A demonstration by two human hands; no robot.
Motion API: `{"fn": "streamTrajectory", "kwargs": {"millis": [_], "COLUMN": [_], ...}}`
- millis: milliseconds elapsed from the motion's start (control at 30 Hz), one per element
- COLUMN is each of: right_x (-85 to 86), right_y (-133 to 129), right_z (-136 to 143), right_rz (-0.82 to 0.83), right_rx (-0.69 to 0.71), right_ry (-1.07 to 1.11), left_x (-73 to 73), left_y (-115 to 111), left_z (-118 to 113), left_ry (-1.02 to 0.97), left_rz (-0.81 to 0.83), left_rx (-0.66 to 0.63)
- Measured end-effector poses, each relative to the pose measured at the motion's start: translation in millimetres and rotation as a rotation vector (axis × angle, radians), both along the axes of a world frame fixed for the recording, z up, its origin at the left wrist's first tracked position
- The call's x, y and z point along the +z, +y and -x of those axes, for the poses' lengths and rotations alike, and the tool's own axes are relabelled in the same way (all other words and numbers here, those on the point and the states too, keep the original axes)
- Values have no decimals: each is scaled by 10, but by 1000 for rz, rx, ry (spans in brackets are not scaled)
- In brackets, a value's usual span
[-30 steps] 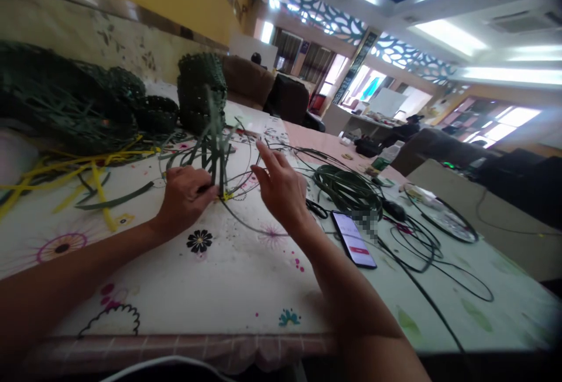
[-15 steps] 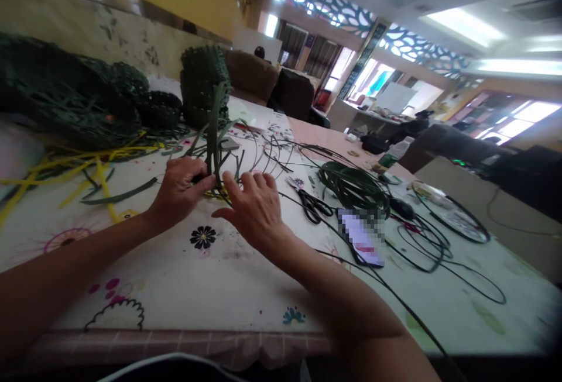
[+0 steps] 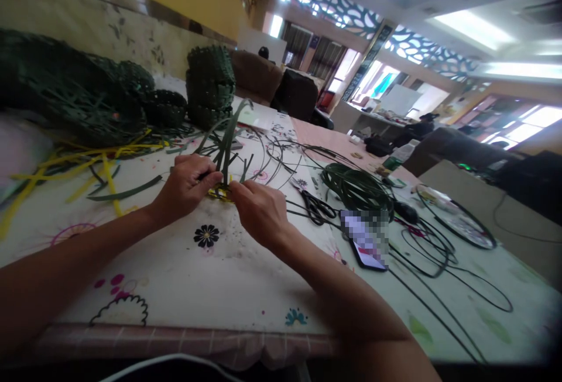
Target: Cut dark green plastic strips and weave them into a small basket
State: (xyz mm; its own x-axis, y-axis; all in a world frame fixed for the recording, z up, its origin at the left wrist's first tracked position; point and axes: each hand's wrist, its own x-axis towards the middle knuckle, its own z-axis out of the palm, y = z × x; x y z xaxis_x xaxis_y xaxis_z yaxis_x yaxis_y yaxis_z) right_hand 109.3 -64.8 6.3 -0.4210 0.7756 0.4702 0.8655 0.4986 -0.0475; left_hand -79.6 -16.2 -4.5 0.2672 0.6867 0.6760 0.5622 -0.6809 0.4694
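Observation:
My left hand point(image 3: 188, 186) is closed around the near left side of a small weaving with upright dark green strips point(image 3: 227, 148); its thumb presses against their base. Just right of it, my right hand point(image 3: 263, 211) has its fingers curled, pinching a dark green strip low on the weaving. Yellow strips point(image 3: 220, 193) show in the gap between my hands. The upright strips fan out above my fingers, and one bends over to the right. My fingers hide most of the woven part.
Black-handled scissors point(image 3: 318, 206), a coil of green strip point(image 3: 357, 186) and a phone point(image 3: 364, 244) lie to the right. Loose yellow strips point(image 3: 108, 174) are at left. Dark green woven baskets point(image 3: 211, 86) stand behind. Long strands trail across the table point(image 3: 232, 288).
My right hand's fingers were spread and have now closed on a strip. The tall upright strips lean further right. A long strand at the right has shifted outward.

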Motion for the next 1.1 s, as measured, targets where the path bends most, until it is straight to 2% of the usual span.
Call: {"fn": "streamTrajectory", "kwargs": {"millis": [200,300,400,500,600,700,800,967,1100], "right_x": [67,49,5,-41,-72,-85,-87,-95,-107], "right_y": [164,196,224,301,424,546,624,656,651], "right_z": [-133,-155,-174,-228,-328,-447,-539,-582,-574], "right_rz": [246,237,201,183,199,259,298,322,333], "right_rx": [195,205,185,162,140,157,194,224,236], "right_ry": [476,558,586,603,730,890,934,924,911], "left_x": [59,34,-21,-56,-70,-89,-106,-93,-103], "left_y": [-5,11,28,60,138,248,322,343,386], "left_z": [-27,4,40,75,135,210,256,273,298], "left_ry": [-46,-33,-3,-57,-149,-180,-223,-246,-181], "left_rz": [52,39,-54,-166,-210,-59,89,149,120], "left_rx": [-29,-83,-115,-96,-14,37,-3,-46,-104]}}
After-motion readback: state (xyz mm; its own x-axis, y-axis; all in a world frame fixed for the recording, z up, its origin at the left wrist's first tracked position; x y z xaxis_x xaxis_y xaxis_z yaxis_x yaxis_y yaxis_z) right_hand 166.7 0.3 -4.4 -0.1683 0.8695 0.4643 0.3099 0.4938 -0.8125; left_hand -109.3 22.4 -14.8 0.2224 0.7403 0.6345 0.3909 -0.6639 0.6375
